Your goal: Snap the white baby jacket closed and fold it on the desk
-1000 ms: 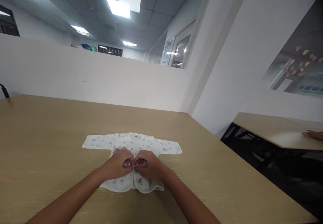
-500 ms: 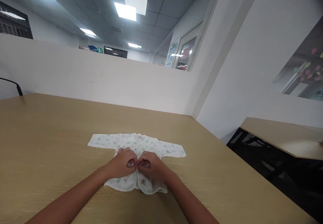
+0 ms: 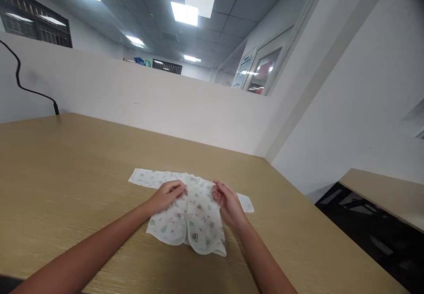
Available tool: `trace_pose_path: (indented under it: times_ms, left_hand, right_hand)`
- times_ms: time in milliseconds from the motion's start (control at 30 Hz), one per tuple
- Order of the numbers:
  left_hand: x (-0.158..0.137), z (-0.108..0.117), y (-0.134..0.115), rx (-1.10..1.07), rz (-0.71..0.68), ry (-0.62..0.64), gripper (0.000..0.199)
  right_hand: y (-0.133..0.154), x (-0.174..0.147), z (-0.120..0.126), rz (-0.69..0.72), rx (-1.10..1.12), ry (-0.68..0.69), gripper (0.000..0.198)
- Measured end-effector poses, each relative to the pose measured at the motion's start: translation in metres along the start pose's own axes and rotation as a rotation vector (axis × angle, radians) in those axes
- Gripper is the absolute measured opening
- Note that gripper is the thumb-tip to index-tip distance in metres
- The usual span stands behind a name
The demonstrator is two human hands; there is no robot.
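A small white baby shirt (image 3: 202, 212), printed with little animals and leaves, lies spread on the table with its sleeves out to the sides. Its two front edges meet down the middle and part into rounded corners at the hem. My left hand (image 3: 168, 194) rests on the upper chest, thumb and fingers drawn together at the cloth near the front edge. Over the shirt's other side, by the shoulder, my right hand (image 3: 228, 202) hovers with loosely curled fingers apart, holding nothing visible. It hides part of that sleeve.
The wooden table (image 3: 99, 152) runs back to a low white partition (image 3: 185, 108). A black cable (image 3: 33, 91) hangs at the far left. To the right, beyond the table's edge, stands another table (image 3: 380, 190) with dark space beneath.
My hands were pinched together at the middle of the shirt's front. They have separated and moved up towards the chest, the right one outward to the shoulder. The camera view has turned left.
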State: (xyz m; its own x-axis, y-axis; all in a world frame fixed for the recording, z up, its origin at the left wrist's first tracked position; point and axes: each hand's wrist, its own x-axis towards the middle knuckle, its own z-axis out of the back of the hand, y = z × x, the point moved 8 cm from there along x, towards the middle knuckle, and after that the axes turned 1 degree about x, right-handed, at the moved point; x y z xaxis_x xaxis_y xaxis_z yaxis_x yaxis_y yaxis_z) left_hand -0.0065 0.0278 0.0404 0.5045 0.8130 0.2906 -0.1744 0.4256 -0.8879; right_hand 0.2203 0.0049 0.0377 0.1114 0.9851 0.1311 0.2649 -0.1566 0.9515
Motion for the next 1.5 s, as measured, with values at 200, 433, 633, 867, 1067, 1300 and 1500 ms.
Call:
trace_pose_path:
  times_ms: [200,433,633,867,1067,1300,1500]
  left_hand:
    - [-0.005,-0.015,-0.003,-0.097,-0.016,0.055,0.052]
    - [-0.008,-0.024,-0.007,-0.578,0.121,0.061,0.051]
    - [-0.009,-0.025,0.006,-0.849,0.263,-0.023,0.056]
    - [0.008,0.023,0.027,-0.442,0.175,-0.158,0.037]
    - [0.013,0.091,0.074,-0.132,0.260,-0.310,0.035]
    - [0.015,0.111,0.069,0.362,0.072,-0.361,0.033]
    - [0.017,0.126,0.073,0.739,-0.051,-0.285,0.033]
  right_hand:
    - [-0.018,-0.001,-0.006,-0.029,-0.062,0.029,0.040]
    - [-0.028,-0.017,-0.043,-0.011,-0.135,0.265,0.035]
    - [-0.032,-0.023,-0.050,-0.043,-0.131,0.277,0.035]
    - [-0.025,-0.002,-0.011,-0.020,-0.188,0.149,0.027]
    - [-0.025,0.033,0.081,-0.022,-0.184,-0.174,0.039]
    - [-0.007,0.045,0.146,0.026,0.043,-0.380,0.039]
    - [0.012,0.036,0.185,0.141,-0.752,-0.474,0.039]
